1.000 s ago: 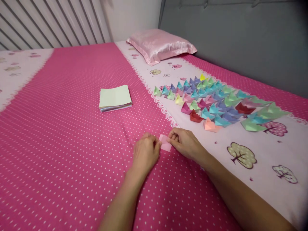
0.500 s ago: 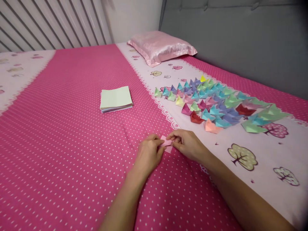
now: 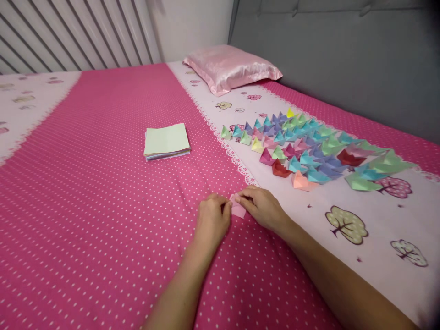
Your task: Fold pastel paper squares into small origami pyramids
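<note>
A small pink folded paper (image 3: 237, 208) lies on the pink dotted bedsheet (image 3: 103, 206) between my two hands. My left hand (image 3: 212, 220) pinches its left edge with curled fingers. My right hand (image 3: 261, 207) presses and pinches its right side, fingers closed on it. Most of the paper is hidden under my fingertips. Just beyond my right hand, rows of several folded paper boats (image 3: 309, 149) in green, blue, pink, red and orange stand on the pale strip of the sheet.
A stack of square coloured paper sheets (image 3: 167, 141), pale green on top, lies to the left of the boats. A pink satin pillow (image 3: 232, 68) sits at the head of the bed. A grey padded headboard (image 3: 343, 59) runs along the right.
Both hands have drawn closer together over the pink paper, and the paper now lies flatter and more covered by the fingers. The view has shifted slightly.
</note>
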A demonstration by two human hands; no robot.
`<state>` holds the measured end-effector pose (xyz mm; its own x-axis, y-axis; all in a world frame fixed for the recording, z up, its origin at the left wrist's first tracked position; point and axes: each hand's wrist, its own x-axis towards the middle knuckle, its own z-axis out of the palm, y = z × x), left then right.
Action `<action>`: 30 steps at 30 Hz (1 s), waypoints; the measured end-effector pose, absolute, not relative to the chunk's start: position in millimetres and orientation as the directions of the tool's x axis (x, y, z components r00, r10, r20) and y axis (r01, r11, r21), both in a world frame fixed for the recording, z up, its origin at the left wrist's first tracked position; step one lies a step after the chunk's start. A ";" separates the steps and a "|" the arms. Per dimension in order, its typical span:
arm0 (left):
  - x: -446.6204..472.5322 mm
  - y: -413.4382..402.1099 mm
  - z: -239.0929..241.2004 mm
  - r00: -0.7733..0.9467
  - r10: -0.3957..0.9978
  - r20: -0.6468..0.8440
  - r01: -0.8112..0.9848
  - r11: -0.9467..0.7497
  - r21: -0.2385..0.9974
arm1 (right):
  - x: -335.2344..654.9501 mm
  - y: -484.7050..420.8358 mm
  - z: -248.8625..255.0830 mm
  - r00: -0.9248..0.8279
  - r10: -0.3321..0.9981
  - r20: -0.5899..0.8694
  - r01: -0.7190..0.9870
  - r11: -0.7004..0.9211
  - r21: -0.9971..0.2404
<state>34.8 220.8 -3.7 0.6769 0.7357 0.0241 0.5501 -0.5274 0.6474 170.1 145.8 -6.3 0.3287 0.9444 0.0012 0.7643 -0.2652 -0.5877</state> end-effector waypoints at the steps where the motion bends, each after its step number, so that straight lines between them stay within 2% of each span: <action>1: 35.7 219.6 -4.4 0.645 0.764 0.015 0.575 -0.499 0.649 | 168.6 146.5 -8.2 0.359 0.933 -0.002 0.753 -0.291 -0.590; 5: 37.3 216.2 -8.0 0.561 0.828 -0.013 0.593 -0.390 0.704 | 165.0 148.1 -15.0 0.437 0.900 0.004 0.698 -0.336 -0.633; 8: 37.3 214.1 -8.3 0.546 0.837 -0.016 0.596 -0.375 0.710 | 165.9 148.7 -18.0 0.446 0.894 0.028 0.665 -0.311 -0.679; 13: 36.5 211.4 -1.3 0.550 0.835 -0.031 0.655 -0.409 0.635 | 169.9 148.5 -15.8 0.417 0.908 0.027 0.628 -0.267 -0.731; 17: 34.9 213.6 -0.4 0.562 0.825 -0.061 0.637 -0.385 0.667 | 175.8 146.2 -10.2 0.331 0.943 -0.013 0.594 -0.219 -0.774; 23: 33.9 218.6 -4.6 0.586 0.803 -0.107 0.595 -0.337 0.730 | 183.6 141.5 -5.4 0.125 0.992 0.008 0.734 -0.087 -0.674; 30: 31.5 218.2 3.6 0.569 0.808 -0.153 0.609 -0.289 0.738 | 178.3 144.4 -5.7 0.167 0.986 0.006 0.749 -0.123 -0.651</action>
<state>31.5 218.2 3.6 0.5687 0.8082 -0.1528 0.6095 -0.2892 0.7382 178.3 144.4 -5.7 0.1670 0.9859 0.0063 0.7494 -0.1228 -0.6507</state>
